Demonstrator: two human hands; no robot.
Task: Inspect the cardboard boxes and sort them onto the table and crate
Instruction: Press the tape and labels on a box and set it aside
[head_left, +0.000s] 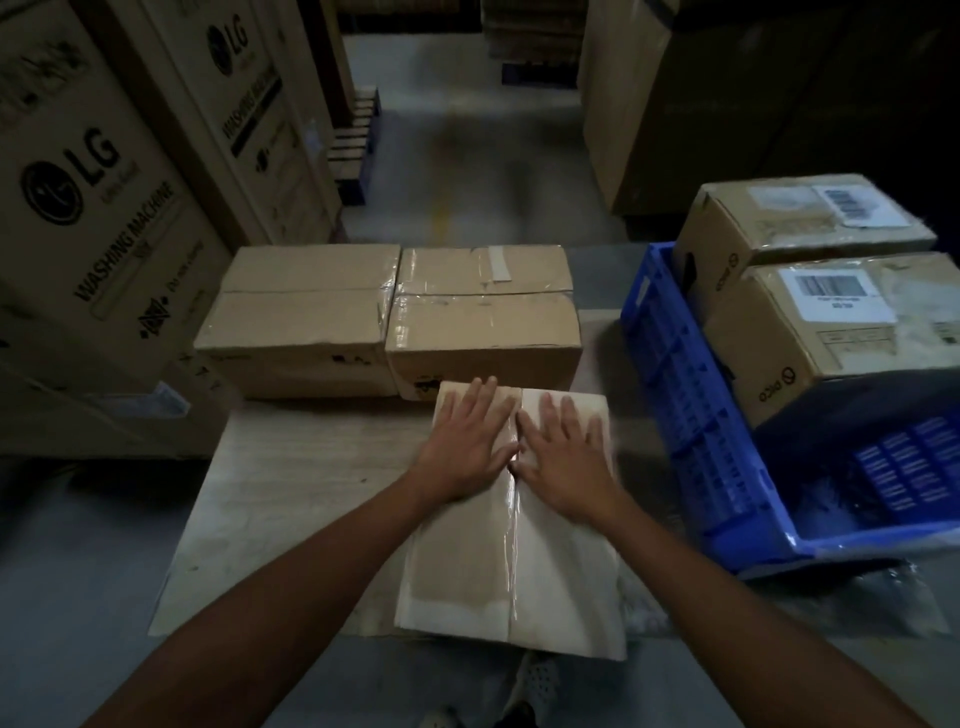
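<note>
Cardboard box (511, 561) on table (291, 499), under both hands: left (465, 441), right (563, 460) pressing flat, fingers straight.

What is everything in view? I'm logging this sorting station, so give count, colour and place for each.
taped box: one, pale brown, table's near edge
sealed boxes: two, brown, side by side at table's far edge
labelled boxes: two, brown, inside the crate
crate: one, blue, at the right
table: one, grey, centre
washing-machine cartons: at least two, brown, standing at left
left hand: flat on the taped box, left of its seam
right hand: flat on it, right of the seam
</note>
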